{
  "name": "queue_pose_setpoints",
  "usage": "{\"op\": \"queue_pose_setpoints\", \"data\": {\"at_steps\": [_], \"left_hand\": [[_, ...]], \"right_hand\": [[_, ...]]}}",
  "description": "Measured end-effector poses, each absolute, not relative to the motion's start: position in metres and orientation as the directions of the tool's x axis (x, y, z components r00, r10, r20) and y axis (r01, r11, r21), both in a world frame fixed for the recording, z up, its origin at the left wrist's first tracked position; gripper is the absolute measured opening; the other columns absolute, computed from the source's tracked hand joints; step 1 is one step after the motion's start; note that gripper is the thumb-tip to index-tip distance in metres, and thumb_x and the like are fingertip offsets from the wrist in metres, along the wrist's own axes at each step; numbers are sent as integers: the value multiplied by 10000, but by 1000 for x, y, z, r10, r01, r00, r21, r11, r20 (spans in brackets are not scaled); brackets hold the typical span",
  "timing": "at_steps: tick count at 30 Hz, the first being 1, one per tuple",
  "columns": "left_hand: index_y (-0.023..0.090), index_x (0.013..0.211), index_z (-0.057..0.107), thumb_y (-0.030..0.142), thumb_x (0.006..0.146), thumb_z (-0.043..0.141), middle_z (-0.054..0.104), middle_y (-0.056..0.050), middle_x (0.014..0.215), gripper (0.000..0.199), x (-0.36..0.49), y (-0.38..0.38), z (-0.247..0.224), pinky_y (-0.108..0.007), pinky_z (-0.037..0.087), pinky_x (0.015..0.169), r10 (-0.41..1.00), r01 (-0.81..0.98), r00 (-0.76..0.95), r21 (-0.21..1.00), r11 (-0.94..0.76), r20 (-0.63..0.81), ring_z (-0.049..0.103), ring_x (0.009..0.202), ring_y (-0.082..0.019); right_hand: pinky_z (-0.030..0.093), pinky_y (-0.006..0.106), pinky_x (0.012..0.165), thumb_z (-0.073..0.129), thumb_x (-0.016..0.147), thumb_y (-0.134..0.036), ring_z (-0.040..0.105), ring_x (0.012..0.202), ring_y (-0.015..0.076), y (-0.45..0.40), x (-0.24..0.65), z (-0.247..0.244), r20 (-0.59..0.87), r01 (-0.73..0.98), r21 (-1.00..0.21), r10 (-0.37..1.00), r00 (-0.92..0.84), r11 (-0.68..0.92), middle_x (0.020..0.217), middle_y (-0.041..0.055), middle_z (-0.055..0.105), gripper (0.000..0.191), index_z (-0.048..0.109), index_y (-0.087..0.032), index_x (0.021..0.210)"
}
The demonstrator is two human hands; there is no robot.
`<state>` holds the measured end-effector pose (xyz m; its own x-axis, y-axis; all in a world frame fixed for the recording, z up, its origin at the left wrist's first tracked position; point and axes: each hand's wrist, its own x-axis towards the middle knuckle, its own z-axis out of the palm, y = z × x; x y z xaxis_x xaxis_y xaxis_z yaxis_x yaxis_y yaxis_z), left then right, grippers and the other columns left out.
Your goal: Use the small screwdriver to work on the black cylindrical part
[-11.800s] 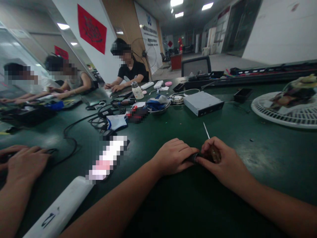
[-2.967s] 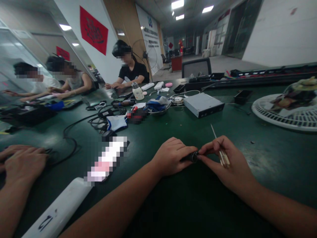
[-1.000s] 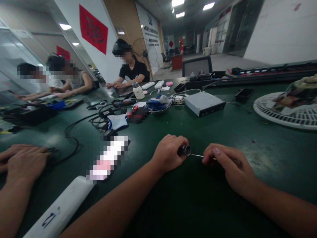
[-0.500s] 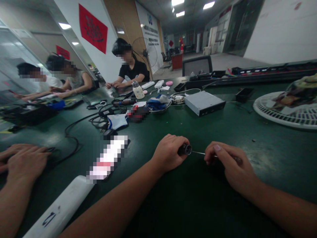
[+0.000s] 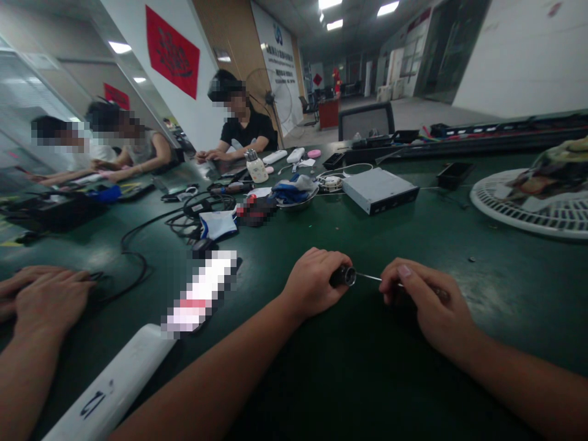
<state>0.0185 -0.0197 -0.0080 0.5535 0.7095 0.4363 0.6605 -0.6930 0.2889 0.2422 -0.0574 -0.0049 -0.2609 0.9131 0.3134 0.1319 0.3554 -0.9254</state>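
Note:
My left hand (image 5: 316,280) is wrapped round a dark cylindrical part (image 5: 345,276), whose round, hollow-looking end faces right; most of it is hidden in the palm. My right hand (image 5: 425,297) is closed on a screwdriver (image 5: 369,277) with a thin metal shaft, its handle largely covered by the fingers. The shaft points left, with its tip at the open end of the dark part. Whether the tip touches inside cannot be made out. Both hands are low over the green table (image 5: 349,380). A small dark ring-like piece (image 5: 471,260) lies beyond my right hand.
A phone (image 5: 204,291) and a long white case (image 5: 110,383) lie left of my arm. Another person's hands (image 5: 52,297) rest at the far left. Farther back are a grey disc drive (image 5: 380,188), a bowl with blue-white cloth (image 5: 294,190), cables, and a white basket (image 5: 528,214).
The screwdriver shaft and my right hand's fingers have shifted up slightly at the dark part's end. My left hand has stayed in place.

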Motion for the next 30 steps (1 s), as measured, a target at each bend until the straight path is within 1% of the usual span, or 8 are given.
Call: {"op": "queue_pose_setpoints", "data": {"at_steps": [5,11,15,18,21,24,27,30], "left_hand": [[206,968,599,188,770,660,689,3,910,208,18,-19,-9,-330,420,795,707,660,557,285,-695,436,611,840,-176],[207,981,597,197,795,652,688,5,917,194,19,-20,-7,-329,424,810,703,656,566,282,-700,430,617,850,-168],[211,977,597,194,779,670,689,7,911,212,18,-19,-7,-327,423,798,709,662,555,285,-693,435,618,843,-170],[210,973,597,198,781,667,689,5,909,204,18,-19,-7,-329,423,799,708,661,558,284,-695,433,619,846,-172],[208,982,598,205,798,655,689,3,913,193,18,-20,-7,-333,426,809,702,658,566,276,-701,432,621,851,-173],[208,989,600,196,792,655,695,0,925,204,19,-20,-6,-336,428,808,706,664,556,275,-695,440,624,853,-177],[210,986,603,194,788,654,701,-5,931,205,19,-20,-7,-337,429,800,711,667,545,284,-689,445,629,857,-181],[209,977,605,196,782,659,705,-6,933,202,18,-20,-7,-336,428,794,713,668,545,285,-687,441,631,850,-180]], "right_hand": [[436,318,626,408,1033,-363,583,673,160,-58,242,-4,342,74,-915,859,-381,397,764,25,613,386,665,-209,790],[423,318,611,419,1028,-379,574,660,165,-57,243,-7,317,142,-922,911,-263,361,716,19,597,384,654,-217,771],[439,313,632,426,1027,-341,588,678,156,-58,242,-4,345,87,-913,868,-356,399,783,24,612,346,671,-208,822],[434,313,620,422,1027,-334,585,670,157,-59,243,-4,347,75,-910,849,-399,408,762,23,610,367,663,-206,782],[420,320,617,413,1030,-352,571,653,164,-58,243,-5,328,131,-914,891,-314,383,693,17,591,404,639,-213,725],[424,327,627,425,1025,-364,572,660,170,-57,242,-6,315,154,-919,912,-261,362,702,18,594,375,645,-217,758],[438,323,633,442,1019,-349,583,677,167,-58,242,-3,328,121,-917,890,-316,381,765,26,612,333,662,-212,810],[440,317,625,432,1020,-333,584,671,161,-58,242,-2,339,95,-911,861,-380,401,761,25,612,353,658,-207,780]]}}
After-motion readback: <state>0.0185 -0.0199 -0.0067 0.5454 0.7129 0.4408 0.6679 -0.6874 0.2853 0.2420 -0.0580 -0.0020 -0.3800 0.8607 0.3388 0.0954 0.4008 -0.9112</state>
